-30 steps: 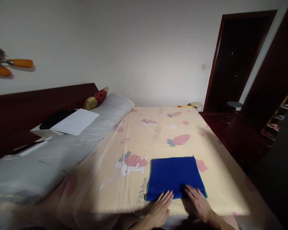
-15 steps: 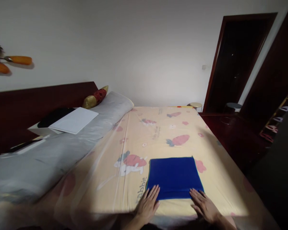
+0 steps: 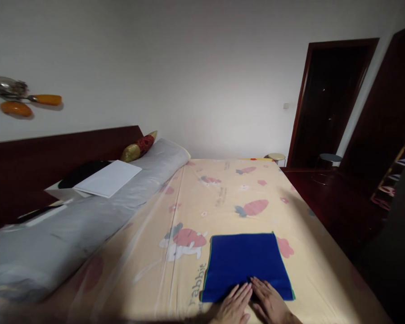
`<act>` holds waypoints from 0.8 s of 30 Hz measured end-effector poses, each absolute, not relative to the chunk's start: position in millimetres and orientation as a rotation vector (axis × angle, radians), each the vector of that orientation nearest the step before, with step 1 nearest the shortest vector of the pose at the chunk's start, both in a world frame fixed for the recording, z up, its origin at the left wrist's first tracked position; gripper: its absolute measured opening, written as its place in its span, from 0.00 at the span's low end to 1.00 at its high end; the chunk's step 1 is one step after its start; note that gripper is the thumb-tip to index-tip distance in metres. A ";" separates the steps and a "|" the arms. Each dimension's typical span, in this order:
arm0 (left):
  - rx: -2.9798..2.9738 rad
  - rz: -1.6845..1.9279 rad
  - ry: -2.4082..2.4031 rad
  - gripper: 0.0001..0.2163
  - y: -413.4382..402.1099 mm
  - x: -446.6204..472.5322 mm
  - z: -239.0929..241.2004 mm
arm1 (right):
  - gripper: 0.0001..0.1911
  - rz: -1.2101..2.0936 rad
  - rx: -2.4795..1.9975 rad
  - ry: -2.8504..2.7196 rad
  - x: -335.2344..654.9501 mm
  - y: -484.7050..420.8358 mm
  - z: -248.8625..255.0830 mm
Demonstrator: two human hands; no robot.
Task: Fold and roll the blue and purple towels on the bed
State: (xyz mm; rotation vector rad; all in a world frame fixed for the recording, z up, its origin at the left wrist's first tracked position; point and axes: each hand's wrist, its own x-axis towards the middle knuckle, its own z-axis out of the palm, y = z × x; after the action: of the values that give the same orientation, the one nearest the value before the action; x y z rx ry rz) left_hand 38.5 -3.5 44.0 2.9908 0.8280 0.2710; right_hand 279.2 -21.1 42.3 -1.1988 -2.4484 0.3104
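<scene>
A blue cloth (image 3: 246,256) with a thin green edge lies flat on the bed, whose cover (image 3: 148,270) is printed with rabbits and carrots. My left hand (image 3: 235,302) rests on the near edge of the cloth, its fingers stretched out. Close beside it, my right hand (image 3: 269,299) also lies flat on that edge, fingers extended. The fingertips of both hands nearly meet at the middle of the near edge. Neither hand grips anything.
A long grey pillow (image 3: 121,211) runs along the dark headboard (image 3: 54,150), with a flat white board (image 3: 108,178) on it. A red and gold cushion (image 3: 140,147) sits behind. Two stools (image 3: 330,158) and a dark door (image 3: 334,103) stand at the right.
Both hands have slid inward along the near edge, from the cloth's two near corners to its middle. The camera view has tipped slightly upward, so the scene sits lower.
</scene>
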 end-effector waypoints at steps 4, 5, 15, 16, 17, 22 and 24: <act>2.988 0.382 1.029 0.31 7.9 37.3 21.3 | 0.29 0.269 -1.234 -2.411 278.6 -9.4 20.4; 3.000 0.408 1.115 0.30 10.9 28.9 15.4 | 0.29 0.235 -1.222 -2.425 288.0 -8.2 12.8; 2.806 0.726 1.848 0.27 10.6 5.7 9.0 | 0.22 -0.298 -1.447 -2.143 335.5 -13.3 -3.7; 2.868 0.704 1.672 0.27 7.8 18.0 15.3 | 0.20 -0.246 -1.394 -2.195 320.2 -15.1 4.2; 2.913 0.686 1.491 0.27 4.7 30.3 21.1 | 0.18 -0.178 -1.339 -2.251 303.6 -17.0 11.6; 2.921 0.615 1.104 0.27 -5.1 55.6 29.3 | 0.15 -0.005 -1.352 -2.241 258.1 -22.2 19.0; 2.900 0.531 1.204 0.27 -4.1 42.9 22.8 | 0.17 -0.026 -1.476 -2.154 271.9 -21.6 7.3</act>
State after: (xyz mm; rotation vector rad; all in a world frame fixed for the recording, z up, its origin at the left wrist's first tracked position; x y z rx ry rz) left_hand 42.9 -4.1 22.8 2.8999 1.2036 0.5313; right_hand 271.9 -21.6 7.3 -1.4759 -2.1538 -0.0259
